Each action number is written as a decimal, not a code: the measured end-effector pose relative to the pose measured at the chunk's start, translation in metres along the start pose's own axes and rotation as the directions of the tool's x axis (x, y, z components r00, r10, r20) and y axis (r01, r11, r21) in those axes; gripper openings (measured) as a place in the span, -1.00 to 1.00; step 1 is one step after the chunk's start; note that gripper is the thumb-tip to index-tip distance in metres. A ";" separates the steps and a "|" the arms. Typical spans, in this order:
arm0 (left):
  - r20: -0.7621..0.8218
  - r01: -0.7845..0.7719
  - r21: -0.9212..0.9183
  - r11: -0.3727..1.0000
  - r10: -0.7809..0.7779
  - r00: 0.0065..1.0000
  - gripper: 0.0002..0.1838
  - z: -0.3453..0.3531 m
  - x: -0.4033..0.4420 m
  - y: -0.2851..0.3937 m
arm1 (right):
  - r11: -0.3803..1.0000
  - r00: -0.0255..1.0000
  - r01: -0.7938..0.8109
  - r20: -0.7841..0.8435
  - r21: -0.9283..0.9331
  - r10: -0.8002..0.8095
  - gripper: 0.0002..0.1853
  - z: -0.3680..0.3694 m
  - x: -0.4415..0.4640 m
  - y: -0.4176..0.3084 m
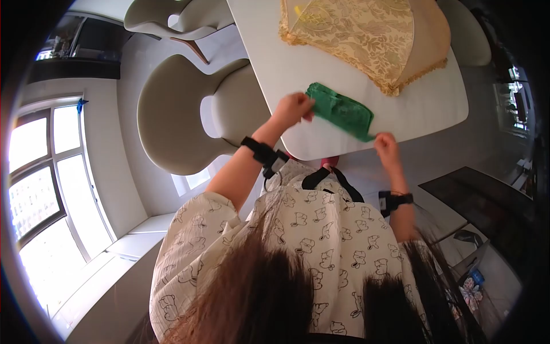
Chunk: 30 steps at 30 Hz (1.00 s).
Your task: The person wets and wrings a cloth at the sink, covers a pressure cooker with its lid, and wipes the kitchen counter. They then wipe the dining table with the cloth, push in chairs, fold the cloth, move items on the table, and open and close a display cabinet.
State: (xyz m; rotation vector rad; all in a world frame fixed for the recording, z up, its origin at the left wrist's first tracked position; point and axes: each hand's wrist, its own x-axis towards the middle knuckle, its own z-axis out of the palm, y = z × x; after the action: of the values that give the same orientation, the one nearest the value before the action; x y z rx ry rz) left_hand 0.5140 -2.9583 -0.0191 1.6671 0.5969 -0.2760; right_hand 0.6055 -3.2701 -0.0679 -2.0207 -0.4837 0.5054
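A folded green cloth is stretched between my two hands, over the near end of the white table. My left hand pinches its upper left end, with fingers closed. At the lower right corner, my right hand grips the cloth's edge, also with closed fingers. Both wrists wear black straps with small devices. Beyond the cloth, a gold floral cover with a fringed edge lies across the table.
A beige chair stands at the table's left side, another farther up. One more chair is at the right. Windows line the left wall. A dark panel and a floral item are at the lower right.
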 end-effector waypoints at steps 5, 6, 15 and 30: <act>-0.290 0.008 0.128 0.992 0.030 0.956 -0.51 0.000 0.035 0.014 | 0.972 0.971 -0.237 -0.020 -0.005 0.237 -0.76 -0.010 0.049 -0.028; -0.360 0.027 0.325 0.945 0.097 0.928 -0.46 0.003 0.041 0.003 | 0.970 0.971 -0.235 -0.062 -0.055 0.232 -0.71 -0.007 0.051 -0.025; -0.412 0.273 0.607 0.746 0.001 0.911 -0.56 0.042 0.053 -0.031 | 0.819 0.826 -0.563 -0.104 -0.108 0.554 -0.66 0.035 0.056 -0.023; -0.293 0.003 0.595 0.804 0.214 0.932 -0.57 0.025 0.017 -0.040 | 0.625 0.839 -0.474 0.105 0.620 0.533 -0.77 0.019 0.038 -0.011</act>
State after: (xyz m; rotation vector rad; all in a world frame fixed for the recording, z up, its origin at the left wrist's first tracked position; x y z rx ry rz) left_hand 0.5110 -2.9750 -0.0661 2.3815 0.7215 -0.0773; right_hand 0.6252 -3.2318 -0.0730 -1.4757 0.3244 0.7923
